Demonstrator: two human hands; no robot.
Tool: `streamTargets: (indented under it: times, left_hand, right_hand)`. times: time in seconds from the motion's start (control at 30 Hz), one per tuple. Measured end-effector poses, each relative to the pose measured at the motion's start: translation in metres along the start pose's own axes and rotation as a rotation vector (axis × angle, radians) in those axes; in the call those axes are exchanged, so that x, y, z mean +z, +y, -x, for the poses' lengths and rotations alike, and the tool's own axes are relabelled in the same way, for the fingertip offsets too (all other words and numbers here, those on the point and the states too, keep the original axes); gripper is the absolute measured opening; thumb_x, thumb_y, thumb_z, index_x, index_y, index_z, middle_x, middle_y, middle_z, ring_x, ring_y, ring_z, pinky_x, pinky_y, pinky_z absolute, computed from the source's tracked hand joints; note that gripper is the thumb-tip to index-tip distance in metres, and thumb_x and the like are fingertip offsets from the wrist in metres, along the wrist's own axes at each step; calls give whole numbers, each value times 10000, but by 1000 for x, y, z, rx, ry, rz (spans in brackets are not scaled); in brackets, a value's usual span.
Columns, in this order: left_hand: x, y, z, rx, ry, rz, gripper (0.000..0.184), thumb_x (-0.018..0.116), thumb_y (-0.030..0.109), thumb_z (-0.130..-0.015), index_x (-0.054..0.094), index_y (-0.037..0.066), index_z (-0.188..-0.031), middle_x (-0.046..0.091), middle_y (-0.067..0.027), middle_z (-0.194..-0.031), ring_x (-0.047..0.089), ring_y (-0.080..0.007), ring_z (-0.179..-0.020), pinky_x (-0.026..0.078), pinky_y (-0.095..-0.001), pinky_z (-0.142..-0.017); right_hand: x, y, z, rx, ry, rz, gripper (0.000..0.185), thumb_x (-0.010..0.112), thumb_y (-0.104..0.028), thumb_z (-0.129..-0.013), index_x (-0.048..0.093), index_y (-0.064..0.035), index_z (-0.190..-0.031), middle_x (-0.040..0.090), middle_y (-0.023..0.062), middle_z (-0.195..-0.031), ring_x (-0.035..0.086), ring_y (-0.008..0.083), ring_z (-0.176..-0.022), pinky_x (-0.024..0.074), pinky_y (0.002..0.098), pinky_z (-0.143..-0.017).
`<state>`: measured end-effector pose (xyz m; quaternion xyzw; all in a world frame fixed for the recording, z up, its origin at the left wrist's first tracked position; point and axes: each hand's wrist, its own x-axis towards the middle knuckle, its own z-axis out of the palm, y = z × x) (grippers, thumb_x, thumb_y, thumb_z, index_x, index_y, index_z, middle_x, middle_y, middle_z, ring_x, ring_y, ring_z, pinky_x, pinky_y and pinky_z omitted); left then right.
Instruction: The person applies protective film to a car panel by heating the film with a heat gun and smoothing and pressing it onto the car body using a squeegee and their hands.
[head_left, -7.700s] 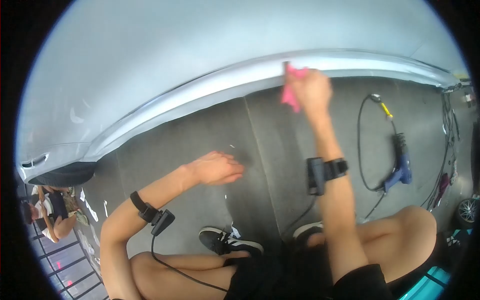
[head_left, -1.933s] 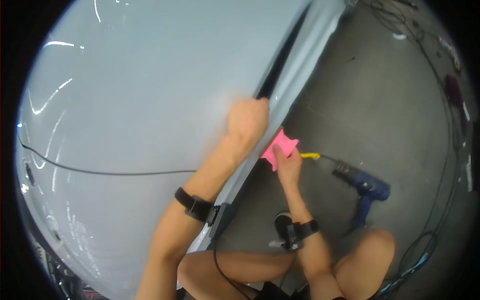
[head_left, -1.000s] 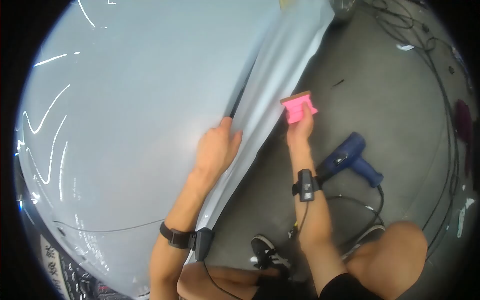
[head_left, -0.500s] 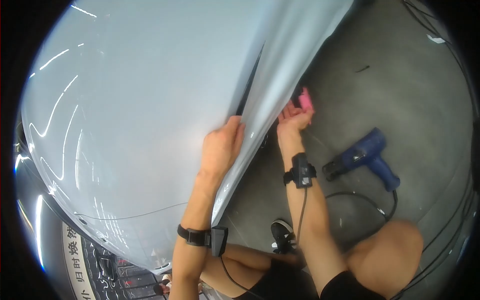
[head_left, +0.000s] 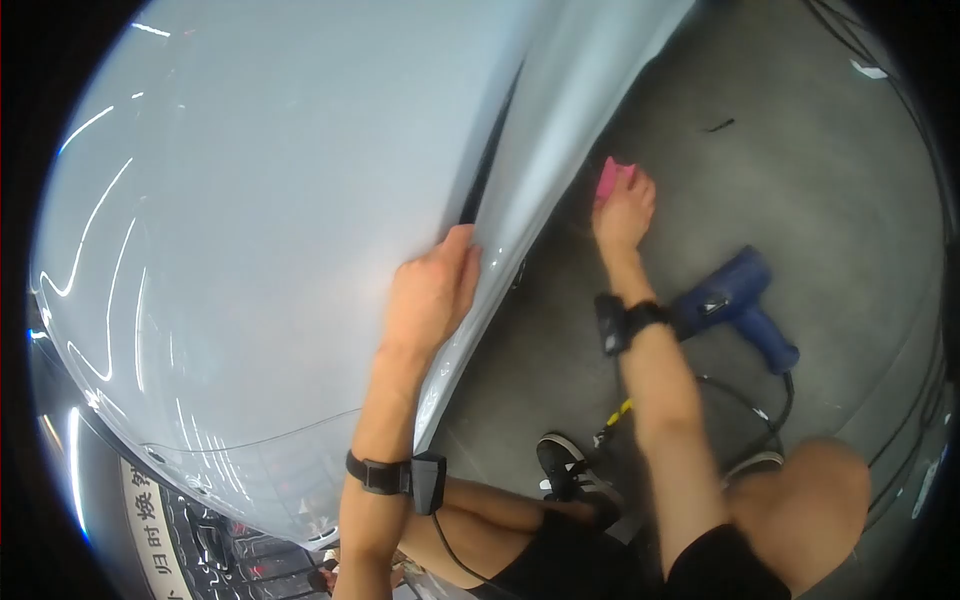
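Note:
Along the lower side of a pale blue-grey car body (head_left: pixel 280 180) runs a loose fold of film (head_left: pixel 570 120), with a dark gap (head_left: pixel 492 155) between it and the panel. My left hand (head_left: pixel 430 285) is closed at the lower end of this gap, its fingertips pinched on the film's edge. To the right, over the grey floor, my right hand (head_left: pixel 626 212) has its fingers wrapped round a pink squeegee (head_left: pixel 612 178). The squeegee is apart from the car, and my palm side is turned away.
A blue heat gun (head_left: pixel 735 295) lies on the floor right of my right forearm, its cable curving below it. More cables (head_left: pixel 915 400) run along the right edge. A white scrap (head_left: pixel 868 70) lies at the upper right. A lettered banner (head_left: pixel 155 535) stands at lower left.
My right hand has swung away from the film's edge and turned over with the pink squeegee. Earlier it pressed the squeegee at the car's lower edge. My left hand stays at the gap.

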<state>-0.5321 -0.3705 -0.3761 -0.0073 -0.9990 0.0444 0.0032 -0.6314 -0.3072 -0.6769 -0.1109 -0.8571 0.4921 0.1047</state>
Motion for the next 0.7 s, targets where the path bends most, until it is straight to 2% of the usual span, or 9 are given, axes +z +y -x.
streamTargets:
  times: [0.07, 0.17, 0.3, 0.33, 0.4, 0.5, 0.53, 0.6, 0.7]
  left_hand:
    - [-2, 0, -1, -10, -38, -10, 137, 613, 132, -950, 598, 59, -1065, 619, -205, -712, 626, -414, -657, 480, -478, -591]
    - [-1, -6, 1, 63, -14, 3, 166, 607, 134, -950, 590, 68, -1101, 628, -205, -711, 632, -416, -667, 491, -491, -600]
    - [-3, -8, 5, 116, -2, 0, 179, 597, 121, -946, 581, 50, -1109, 639, -191, -715, 631, -410, -660, 493, -496, -595]
    - [-3, -7, 5, 116, 11, 1, 179, 597, 121, -946, 581, 50, -1109, 639, -191, -715, 631, -410, -660, 493, -496, -595]
    - [-4, -9, 7, 137, 8, -23, 170, 593, 114, -944, 580, 39, -1096, 643, -180, -720, 630, -396, -652, 492, -492, -590]
    - [-2, -11, 7, 145, 52, -42, 170, 594, 113, -941, 579, 37, -1093, 650, -170, -730, 632, -384, -648, 497, -486, -592]
    - [-2, -10, 8, 136, 63, -45, 170, 594, 113, -941, 579, 37, -1093, 650, -170, -730, 632, -384, -648, 497, -486, -592]
    - [-4, -8, 8, 171, 95, -92, 84, 593, 89, -909, 528, 53, -948, 641, -133, -695, 633, -345, -603, 508, -444, -539]
    - [-11, -6, 9, 175, 83, -117, 97, 602, 111, -910, 531, 58, -951, 646, -127, -690, 634, -355, -599, 509, -434, -533]
  right_hand:
    - [7, 4, -13, -231, -200, 539, 696, 734, -252, -852, 428, -202, -1475, 487, 82, -1389, 473, 302, -1255, 407, 479, -992]
    - [28, 14, -29, -206, -320, 615, 884, 793, -281, -793, 334, -204, -1543, 481, 90, -1382, 479, 302, -1245, 368, 497, -1053]
    - [9, -1, -41, 32, -490, 551, 891, 774, -287, -814, 286, -203, -1555, 503, 94, -1355, 514, 326, -1222, 468, 458, -960]
    - [7, 8, -45, 36, -474, 502, 714, 726, -273, -851, 423, -143, -1485, 606, 120, -1257, 603, 346, -1143, 513, 453, -895]
    - [3, 45, -48, 39, -388, -48, 551, 716, -283, -861, 569, -60, -1344, 687, 159, -1146, 663, 361, -1072, 516, 433, -900]
    - [-125, -12, -29, 302, -260, -1026, 296, 625, -138, -958, 657, -31, -1232, 709, 126, -1095, 653, 205, -997, 507, 354, -878]
    - [-164, -39, -18, 250, -198, -1159, 202, 641, -104, -939, 706, -19, -1111, 713, 120, -1028, 660, 196, -956, 501, 334, -887]
    - [-232, -74, -13, -338, -534, -1375, 132, 676, -83, -907, 733, -1, -993, 707, 122, -953, 665, 192, -914, 484, 309, -926]
    - [-304, -107, -18, -325, -933, -1191, 68, 718, -68, -865, 761, -23, -893, 696, 141, -891, 677, 223, -894, 464, 313, -980]
